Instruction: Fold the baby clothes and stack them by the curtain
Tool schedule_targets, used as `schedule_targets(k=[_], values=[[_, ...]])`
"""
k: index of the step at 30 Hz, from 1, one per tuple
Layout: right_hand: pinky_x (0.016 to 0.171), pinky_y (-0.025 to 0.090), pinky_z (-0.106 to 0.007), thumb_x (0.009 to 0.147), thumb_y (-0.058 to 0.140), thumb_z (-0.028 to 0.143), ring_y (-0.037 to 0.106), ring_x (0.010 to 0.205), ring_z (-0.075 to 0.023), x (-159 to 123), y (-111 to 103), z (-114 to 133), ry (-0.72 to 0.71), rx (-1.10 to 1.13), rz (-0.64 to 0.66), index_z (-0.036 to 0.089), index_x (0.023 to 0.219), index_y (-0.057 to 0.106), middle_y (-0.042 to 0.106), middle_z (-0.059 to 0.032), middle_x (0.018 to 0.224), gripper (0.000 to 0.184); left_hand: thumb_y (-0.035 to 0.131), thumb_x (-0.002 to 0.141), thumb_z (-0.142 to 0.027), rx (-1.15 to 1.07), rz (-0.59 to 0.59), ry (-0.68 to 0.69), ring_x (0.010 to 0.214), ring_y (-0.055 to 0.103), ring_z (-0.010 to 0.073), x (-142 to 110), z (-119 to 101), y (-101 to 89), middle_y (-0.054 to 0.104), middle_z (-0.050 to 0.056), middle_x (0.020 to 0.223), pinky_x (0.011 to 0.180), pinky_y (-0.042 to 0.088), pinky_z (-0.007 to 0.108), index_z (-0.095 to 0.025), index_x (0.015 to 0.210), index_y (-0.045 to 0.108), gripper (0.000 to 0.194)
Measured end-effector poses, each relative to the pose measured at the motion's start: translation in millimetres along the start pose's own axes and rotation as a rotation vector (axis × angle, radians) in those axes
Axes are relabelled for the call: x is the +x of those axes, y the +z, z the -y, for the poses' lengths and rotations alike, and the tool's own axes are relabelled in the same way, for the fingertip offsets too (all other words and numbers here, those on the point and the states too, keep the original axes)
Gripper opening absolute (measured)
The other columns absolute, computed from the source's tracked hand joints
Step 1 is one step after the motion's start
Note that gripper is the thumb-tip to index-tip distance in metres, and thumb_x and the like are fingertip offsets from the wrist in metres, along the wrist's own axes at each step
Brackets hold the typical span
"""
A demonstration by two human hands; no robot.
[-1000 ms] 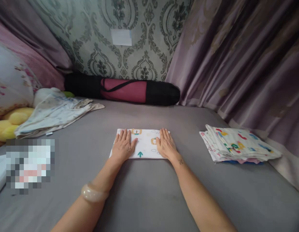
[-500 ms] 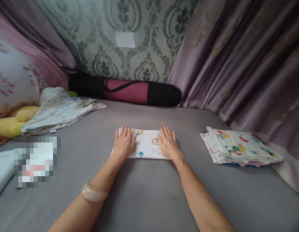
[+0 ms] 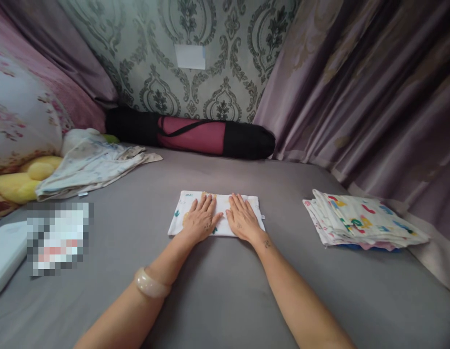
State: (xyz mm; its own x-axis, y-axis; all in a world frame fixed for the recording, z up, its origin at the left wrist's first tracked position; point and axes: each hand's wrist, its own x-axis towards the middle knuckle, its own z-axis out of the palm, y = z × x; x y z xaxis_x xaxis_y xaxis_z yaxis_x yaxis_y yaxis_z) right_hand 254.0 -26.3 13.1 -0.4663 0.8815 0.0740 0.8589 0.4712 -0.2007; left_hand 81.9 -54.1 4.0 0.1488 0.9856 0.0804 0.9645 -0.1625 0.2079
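A white printed cloth, folded into a flat rectangle, lies on the grey bed sheet in front of me. My left hand rests palm down on its left half, fingers stretched out. On the right half lies my right hand, also flat with the fingers extended. Both palms touch the cloth and cover much of its print. Green and orange figures show at the left and between the hands, and a small tag sticks out at the right edge.
To the right sits a stack of folded printed cloths. A long black and maroon bag lies along the wall. At left are a crumpled pale cloth, a yellow plush toy, a white object and a pixelated item.
Both hands have slid inward over the cloth toward each other, uncovering its left and right ends. The cloth stays in about the same place.
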Motion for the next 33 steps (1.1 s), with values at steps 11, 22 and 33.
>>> schedule_targets(k=[11, 22, 33], values=[[0.118, 0.009, -0.041, 0.098, 0.021, 0.039, 0.016, 0.145, -0.0225, 20.3, 12.6, 50.3, -0.086, 0.028, 0.028, 0.003, 0.148, 0.027, 0.024, -0.0132, 0.156, 0.062, 0.025, 0.097, -0.041, -0.727, -0.438, -0.342, 0.121, 0.054, 0.0243, 2.9, 17.9, -36.6, 0.061, 0.013, 0.127, 0.103, 0.039, 0.039, -0.015, 0.121, 0.058, 0.048], [0.116, 0.013, -0.042, 0.095, 0.026, 0.03, 0.02, 0.143, -0.0258, 40.4, -0.5, 80.0, -0.029, 0.042, 0.033, 0.001, 0.144, 0.035, 0.03, -0.0172, 0.153, 0.058, 0.026, 0.097, -0.046, -1.094, -0.546, -0.504, 0.122, 0.054, 0.0246, 8.3, 39.9, -35.3, 0.061, 0.017, 0.127, 0.106, 0.037, 0.038, -0.01, 0.116, 0.061, 0.054], [0.117, 0.01, -0.044, 0.096, 0.026, 0.031, 0.016, 0.144, -0.028, 54.1, 13.5, 101.8, -0.006, 0.034, 0.132, -0.002, 0.147, 0.027, 0.022, -0.0189, 0.155, 0.061, 0.029, 0.096, -0.044, -1.418, -0.663, -0.704, 0.116, 0.059, 0.0233, 13.5, 67.6, -41.8, 0.064, 0.018, 0.122, 0.104, 0.041, 0.039, -0.01, 0.107, 0.064, 0.05]])
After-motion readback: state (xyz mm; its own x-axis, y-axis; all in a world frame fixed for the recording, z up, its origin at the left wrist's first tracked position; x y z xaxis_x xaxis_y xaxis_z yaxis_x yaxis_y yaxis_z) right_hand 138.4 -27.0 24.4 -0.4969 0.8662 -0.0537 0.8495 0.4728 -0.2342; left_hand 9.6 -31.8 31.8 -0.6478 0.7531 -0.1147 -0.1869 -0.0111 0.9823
